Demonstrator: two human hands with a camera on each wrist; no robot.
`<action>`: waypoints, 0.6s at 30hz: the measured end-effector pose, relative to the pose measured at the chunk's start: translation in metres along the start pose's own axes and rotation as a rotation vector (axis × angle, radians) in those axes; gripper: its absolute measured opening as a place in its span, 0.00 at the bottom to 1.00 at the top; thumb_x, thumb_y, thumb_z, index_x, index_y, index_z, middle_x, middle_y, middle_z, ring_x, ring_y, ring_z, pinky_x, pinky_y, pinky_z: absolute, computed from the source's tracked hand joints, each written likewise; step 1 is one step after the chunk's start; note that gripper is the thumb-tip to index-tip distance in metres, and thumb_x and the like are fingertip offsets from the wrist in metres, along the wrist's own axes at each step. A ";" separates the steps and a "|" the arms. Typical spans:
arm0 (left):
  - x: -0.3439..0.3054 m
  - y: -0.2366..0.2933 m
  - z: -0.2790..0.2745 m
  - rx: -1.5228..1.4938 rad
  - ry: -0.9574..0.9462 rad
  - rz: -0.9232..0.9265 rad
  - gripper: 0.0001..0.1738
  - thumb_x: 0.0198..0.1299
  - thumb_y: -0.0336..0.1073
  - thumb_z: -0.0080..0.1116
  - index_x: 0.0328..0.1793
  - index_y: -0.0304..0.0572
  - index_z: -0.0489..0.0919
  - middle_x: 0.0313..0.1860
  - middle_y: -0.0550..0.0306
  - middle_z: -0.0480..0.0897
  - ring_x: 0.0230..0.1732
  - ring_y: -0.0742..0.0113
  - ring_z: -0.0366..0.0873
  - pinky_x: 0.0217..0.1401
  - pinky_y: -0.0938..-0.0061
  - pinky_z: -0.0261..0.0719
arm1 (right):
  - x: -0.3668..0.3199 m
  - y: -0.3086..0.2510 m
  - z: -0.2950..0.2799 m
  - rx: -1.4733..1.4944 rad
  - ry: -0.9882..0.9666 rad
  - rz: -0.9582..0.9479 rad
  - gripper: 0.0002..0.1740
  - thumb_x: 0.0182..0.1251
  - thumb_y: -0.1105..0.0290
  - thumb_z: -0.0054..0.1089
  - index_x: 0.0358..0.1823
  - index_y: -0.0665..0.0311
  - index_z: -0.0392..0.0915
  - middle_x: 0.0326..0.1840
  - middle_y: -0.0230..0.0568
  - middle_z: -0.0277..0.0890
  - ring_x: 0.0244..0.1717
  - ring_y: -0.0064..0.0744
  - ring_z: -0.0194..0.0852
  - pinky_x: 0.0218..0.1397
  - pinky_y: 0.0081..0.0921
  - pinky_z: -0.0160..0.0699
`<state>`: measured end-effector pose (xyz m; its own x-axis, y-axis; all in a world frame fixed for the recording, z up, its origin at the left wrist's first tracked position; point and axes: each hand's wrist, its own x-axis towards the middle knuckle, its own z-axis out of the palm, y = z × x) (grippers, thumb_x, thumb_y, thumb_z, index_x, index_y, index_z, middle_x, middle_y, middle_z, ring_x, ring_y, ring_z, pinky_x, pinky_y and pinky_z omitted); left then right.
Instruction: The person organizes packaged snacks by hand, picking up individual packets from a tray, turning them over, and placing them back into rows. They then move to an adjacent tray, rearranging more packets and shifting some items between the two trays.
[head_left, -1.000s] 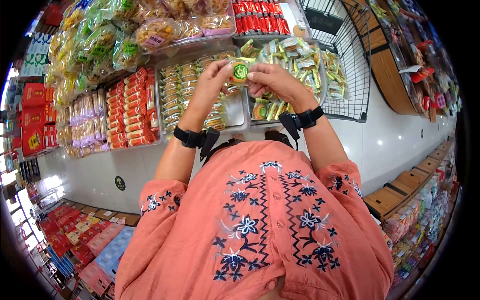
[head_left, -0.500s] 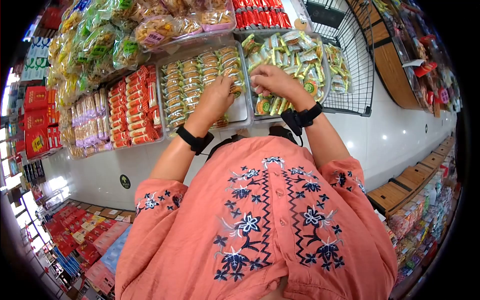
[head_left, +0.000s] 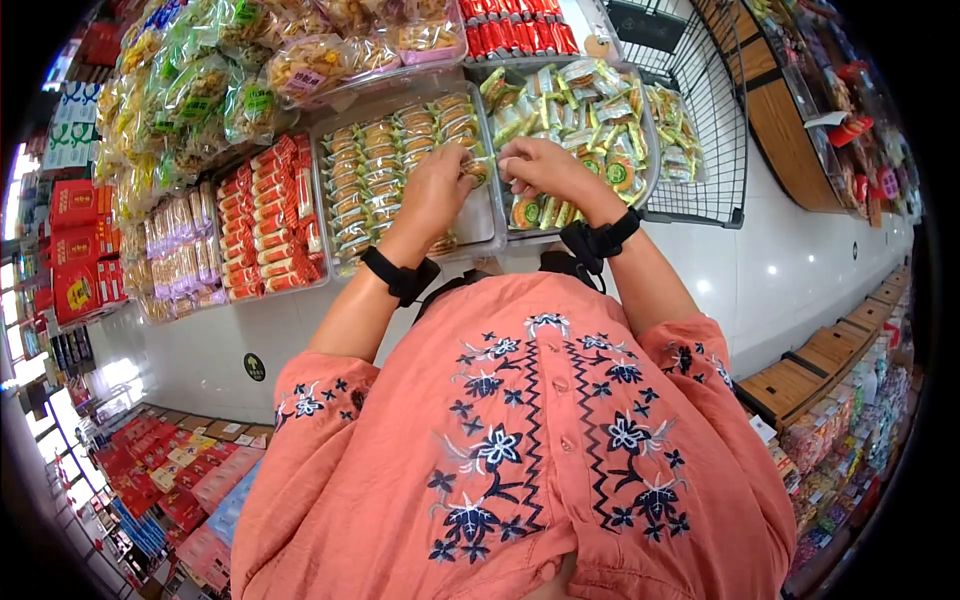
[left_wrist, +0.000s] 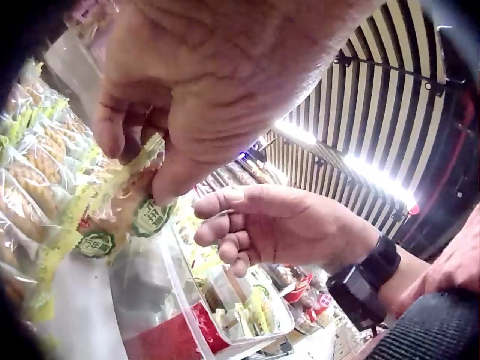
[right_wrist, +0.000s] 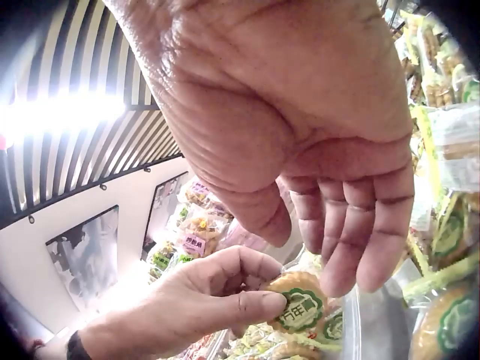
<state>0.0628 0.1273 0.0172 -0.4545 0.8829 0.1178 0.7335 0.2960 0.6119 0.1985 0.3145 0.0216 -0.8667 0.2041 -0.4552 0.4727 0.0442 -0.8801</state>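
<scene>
My left hand pinches a wrapped round biscuit between thumb and fingers. Its clear wrapper has yellow-green edges and a green round emblem. The hand is over the front right part of a clear plastic tray, where rows of similar packets stand on edge. Just to the right, my right hand hangs with loosely bent fingers and nothing in them. It overlaps the neighbouring bin, where yellow-green packets lie in a loose heap. Some of these show round biscuits with the same emblem.
Red-wrapped snack sticks fill the tray on the left. Behind it, bagged snacks are piled high. A wire shopping cart stands at the right of the bins. Wooden shelving borders the aisle on the right.
A second ago both hands held a wrapped biscuit raised between them. Now only my left hand pinches one, lower over the tray; the right hand holds nothing. Little differs from half a second ago.
</scene>
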 end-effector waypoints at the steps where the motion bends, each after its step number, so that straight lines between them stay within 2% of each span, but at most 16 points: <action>1: 0.001 0.000 -0.002 0.001 0.001 0.013 0.17 0.57 0.30 0.69 0.52 0.37 0.78 0.45 0.41 0.83 0.49 0.40 0.80 0.51 0.49 0.78 | 0.001 0.001 0.000 -0.006 0.000 0.001 0.18 0.75 0.61 0.57 0.55 0.68 0.79 0.40 0.34 0.83 0.36 0.25 0.85 0.36 0.24 0.86; 4: -0.003 -0.003 0.001 0.082 -0.038 0.011 0.15 0.56 0.27 0.67 0.49 0.36 0.76 0.43 0.41 0.82 0.49 0.40 0.81 0.49 0.49 0.79 | 0.001 -0.002 0.001 -0.013 0.008 -0.001 0.18 0.74 0.61 0.57 0.55 0.68 0.80 0.40 0.34 0.83 0.36 0.25 0.85 0.36 0.24 0.86; 7: -0.011 -0.011 0.010 0.191 -0.120 0.009 0.18 0.58 0.30 0.68 0.52 0.38 0.75 0.45 0.43 0.80 0.49 0.38 0.80 0.50 0.50 0.78 | -0.001 -0.001 0.004 -0.027 0.019 0.004 0.18 0.74 0.60 0.58 0.55 0.68 0.80 0.40 0.35 0.83 0.36 0.25 0.85 0.36 0.24 0.86; 10: -0.015 -0.012 0.018 0.172 -0.011 0.086 0.16 0.55 0.27 0.66 0.48 0.37 0.75 0.43 0.43 0.79 0.48 0.40 0.80 0.48 0.49 0.80 | 0.000 -0.003 0.006 -0.031 0.004 0.009 0.19 0.73 0.60 0.59 0.55 0.67 0.79 0.41 0.35 0.83 0.36 0.25 0.85 0.36 0.24 0.86; 13: -0.013 -0.014 0.018 0.207 -0.035 0.102 0.17 0.57 0.31 0.68 0.51 0.41 0.76 0.45 0.44 0.79 0.50 0.41 0.79 0.52 0.51 0.76 | 0.000 -0.003 0.011 -0.046 -0.004 0.013 0.18 0.73 0.60 0.59 0.54 0.67 0.79 0.41 0.36 0.82 0.36 0.25 0.85 0.36 0.25 0.86; 18: -0.014 -0.021 0.023 0.374 -0.032 0.142 0.20 0.55 0.34 0.72 0.52 0.43 0.76 0.44 0.49 0.77 0.51 0.46 0.78 0.51 0.52 0.75 | 0.005 0.001 0.017 -0.143 -0.050 -0.027 0.17 0.74 0.60 0.58 0.53 0.67 0.78 0.39 0.35 0.80 0.35 0.24 0.84 0.35 0.26 0.86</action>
<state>0.0654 0.1174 -0.0147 -0.3238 0.9337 0.1526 0.9238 0.2772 0.2641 0.1915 0.2986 0.0164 -0.8844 0.1518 -0.4414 0.4643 0.1882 -0.8655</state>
